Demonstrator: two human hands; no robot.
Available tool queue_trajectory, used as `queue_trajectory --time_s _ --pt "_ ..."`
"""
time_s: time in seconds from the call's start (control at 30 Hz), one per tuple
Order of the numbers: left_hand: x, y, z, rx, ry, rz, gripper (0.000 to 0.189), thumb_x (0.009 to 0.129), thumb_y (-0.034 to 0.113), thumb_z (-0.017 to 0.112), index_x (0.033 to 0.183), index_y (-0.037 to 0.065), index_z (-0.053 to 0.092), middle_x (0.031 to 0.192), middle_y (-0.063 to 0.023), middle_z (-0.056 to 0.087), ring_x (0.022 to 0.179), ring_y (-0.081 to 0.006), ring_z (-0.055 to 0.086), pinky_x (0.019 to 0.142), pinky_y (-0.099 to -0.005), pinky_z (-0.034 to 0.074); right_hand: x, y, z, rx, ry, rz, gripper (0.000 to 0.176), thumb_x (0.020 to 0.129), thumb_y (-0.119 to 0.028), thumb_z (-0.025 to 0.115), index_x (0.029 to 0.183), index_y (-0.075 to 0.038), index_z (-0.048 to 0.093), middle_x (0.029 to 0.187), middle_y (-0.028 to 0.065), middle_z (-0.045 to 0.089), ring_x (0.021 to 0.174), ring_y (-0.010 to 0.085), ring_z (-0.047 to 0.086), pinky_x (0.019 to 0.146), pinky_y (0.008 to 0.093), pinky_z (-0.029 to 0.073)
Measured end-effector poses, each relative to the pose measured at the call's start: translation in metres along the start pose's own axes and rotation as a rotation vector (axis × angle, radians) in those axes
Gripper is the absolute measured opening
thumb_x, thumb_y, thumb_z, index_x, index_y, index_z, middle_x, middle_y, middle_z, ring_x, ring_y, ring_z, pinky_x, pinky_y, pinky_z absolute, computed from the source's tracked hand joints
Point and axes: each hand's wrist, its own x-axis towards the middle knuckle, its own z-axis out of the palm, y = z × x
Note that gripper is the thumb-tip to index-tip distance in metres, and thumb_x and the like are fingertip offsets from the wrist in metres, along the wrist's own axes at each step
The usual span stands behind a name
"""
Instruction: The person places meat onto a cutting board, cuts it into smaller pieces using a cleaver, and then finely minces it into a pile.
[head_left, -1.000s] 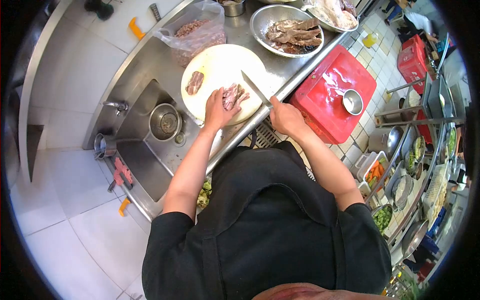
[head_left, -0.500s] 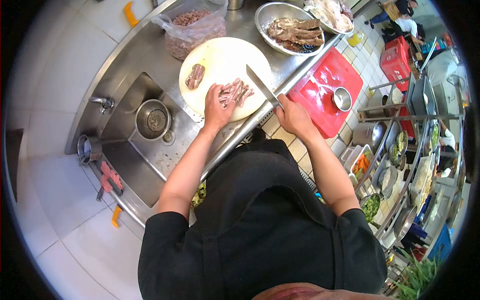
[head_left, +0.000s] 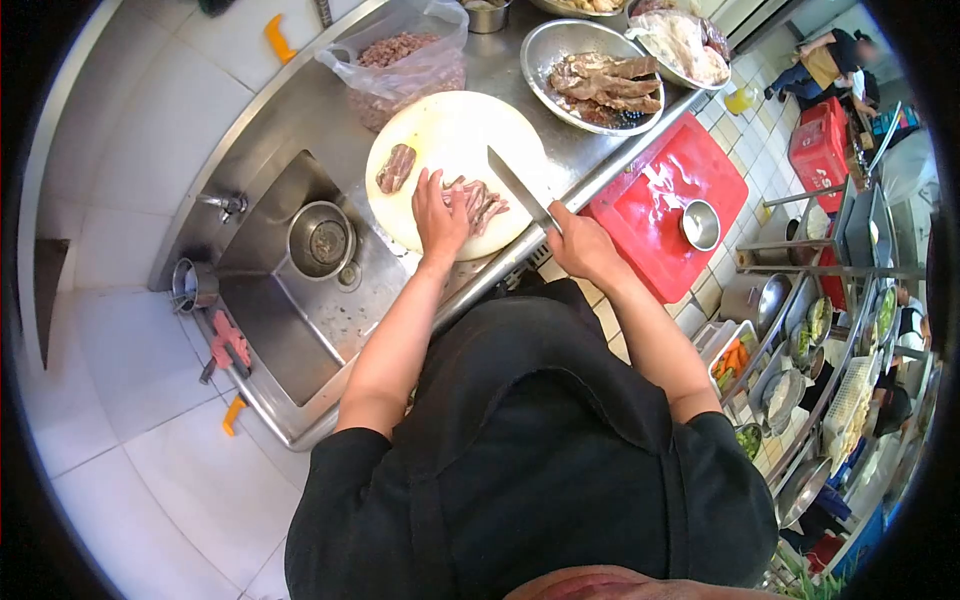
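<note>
A round, pale cutting board [head_left: 400, 225] lies on the steel counter with sliced meat [head_left: 484, 212] near its front edge. My left hand [head_left: 440, 222] rests at the left side of the slices, fingers stretched out and slightly apart, partly hiding them. In my right hand [head_left: 583, 246] is the handle of a knife [head_left: 520, 188]; its blade slants across the board, right of the slices and apart from them. A separate uncut piece of meat [head_left: 397, 168] sits on the board's left part.
Behind the board stand a plastic bag of minced meat [head_left: 405, 70] and a steel bowl of dark meat strips [head_left: 535, 65]. To the left is a sink [head_left: 265, 255] holding a pot [head_left: 320, 240]. A red lid-like surface [head_left: 650, 230] carries a small metal cup [head_left: 700, 225]. Laden shelves line the right.
My left hand's fingers have straightened from a curled hold on the slices and shifted to their left side. The knife stays right of the meat. The whole view has shifted slightly.
</note>
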Motion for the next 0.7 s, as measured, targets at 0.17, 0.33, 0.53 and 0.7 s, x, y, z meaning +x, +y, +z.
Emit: queue_trajectory --time_s 0.17,0.33,0.53,0.7 --pt "0.013 0.046 0.001 0.524 -0.325 0.165 0.029 0.104 0.028 0.057 0.105 0.004 0.074 0.119 -0.0219 0.07 0.119 -0.0379 0.061 0.103 -0.0543 0.047 0.003 0.018 0.012 0.187 -0.121 0.05 0.044 0.101 -0.02 0.054 0.142 -0.003 0.053 0.116 0.0336 0.07 0.111 0.051 0.068 0.098 0.0579 0.053" --pt "-0.013 0.034 0.032 0.417 -0.148 0.146 0.034 0.107 0.027 0.053 0.124 0.002 0.067 0.121 -0.0224 0.066 0.12 -0.0404 0.058 0.106 -0.0573 0.041 -0.019 0.029 0.037 0.339 -0.095 0.07 0.053 0.105 -0.024 0.054 0.155 -0.006 0.046 0.129 0.0316 0.067 0.121 0.0492 0.064 0.104 0.0556 0.051" --pt "-0.019 0.026 0.013 0.495 -0.329 0.268 0.076 0.095 0.041 0.077 0.152 -0.002 0.05 0.144 -0.0252 0.055 0.136 -0.0442 0.047 0.119 -0.0535 0.032 -0.02 0.033 0.041 0.382 -0.018 0.037 0.04 0.107 -0.021 0.054 0.141 -0.003 0.047 0.109 0.0331 0.07 0.11 0.0517 0.067 0.094 0.0604 0.05" --pt "0.004 -0.02 0.003 0.334 -0.469 0.453 0.076 0.092 0.033 0.081 0.153 0.001 0.049 0.145 -0.0272 0.054 0.134 -0.0452 0.049 0.117 -0.0555 0.036 -0.029 0.036 0.039 0.375 -0.038 0.009 0.04 0.107 -0.021 0.053 0.142 -0.002 0.049 0.11 0.0336 0.071 0.11 0.0524 0.067 0.095 0.0604 0.051"
